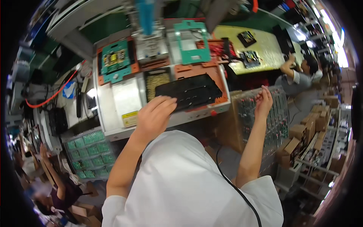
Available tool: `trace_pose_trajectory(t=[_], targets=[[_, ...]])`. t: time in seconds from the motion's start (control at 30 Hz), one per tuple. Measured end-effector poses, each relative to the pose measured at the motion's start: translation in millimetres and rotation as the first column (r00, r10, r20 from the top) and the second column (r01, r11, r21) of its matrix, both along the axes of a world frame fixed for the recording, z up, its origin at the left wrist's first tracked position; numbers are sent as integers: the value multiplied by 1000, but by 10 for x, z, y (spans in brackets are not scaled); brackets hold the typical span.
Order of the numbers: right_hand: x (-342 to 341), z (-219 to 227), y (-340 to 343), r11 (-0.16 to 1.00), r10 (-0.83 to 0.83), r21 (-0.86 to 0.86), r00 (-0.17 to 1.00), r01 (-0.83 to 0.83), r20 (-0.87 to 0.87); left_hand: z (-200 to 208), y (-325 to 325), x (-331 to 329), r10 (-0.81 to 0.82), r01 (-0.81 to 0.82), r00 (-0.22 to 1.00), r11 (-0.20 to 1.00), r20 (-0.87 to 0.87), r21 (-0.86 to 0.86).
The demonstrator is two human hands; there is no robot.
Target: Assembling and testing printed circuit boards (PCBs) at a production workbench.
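A flat black plastic cover [191, 90] with slots lies at a slant over the right side of the workbench machine, partly across a tray of small brass-coloured screws [157, 81]. At its near left end is my left hand [155, 117], fingers closed on the edge and thumb hidden beneath. My right hand [264, 103] is raised off to the right, away from the cover. Its fingers are drawn together; whether anything small sits between them cannot be made out. Below that hand stands a rack of circuit boards [264, 117].
A green fixture [114, 60] holding a circuit board is at the machine's left, with an empty green frame [192, 41] at the back. A red button [213, 113] sits on the front edge. Trays of green boards [89, 153] stand left. A co-worker [298, 79] sits right.
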State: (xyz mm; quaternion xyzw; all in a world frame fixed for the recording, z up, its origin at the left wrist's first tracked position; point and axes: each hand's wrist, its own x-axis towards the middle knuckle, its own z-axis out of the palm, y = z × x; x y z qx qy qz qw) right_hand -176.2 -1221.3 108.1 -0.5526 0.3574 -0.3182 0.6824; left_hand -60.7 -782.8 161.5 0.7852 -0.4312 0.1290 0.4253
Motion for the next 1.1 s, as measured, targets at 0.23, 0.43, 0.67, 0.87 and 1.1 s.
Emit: trace_pose_trajectory(t=[0.23,0.43,0.67,0.87,1.1], targets=[[-1080,294,-89,920,-196,-362,977,152,-88,-558,-77,291,-72,86,996,912,-50,401],[-2054,339,-137,736,-400,-656,676,-165,-619,-423,49,567,-8,8,1000,815,-3,579],[-2191,109,-217,693,-318,-402,246,-599,-916,-356,21,481,38,16,995,845,-89,535],[-2601,232,-897,669,-333,-632,601,-392,-726,-412,-580,-38,99,-30,972,952,-212,306],[-318,539,565,862,505,63,863,-503,-16,-14,-1340,-677,-213,37,376,976,-902,-215]])
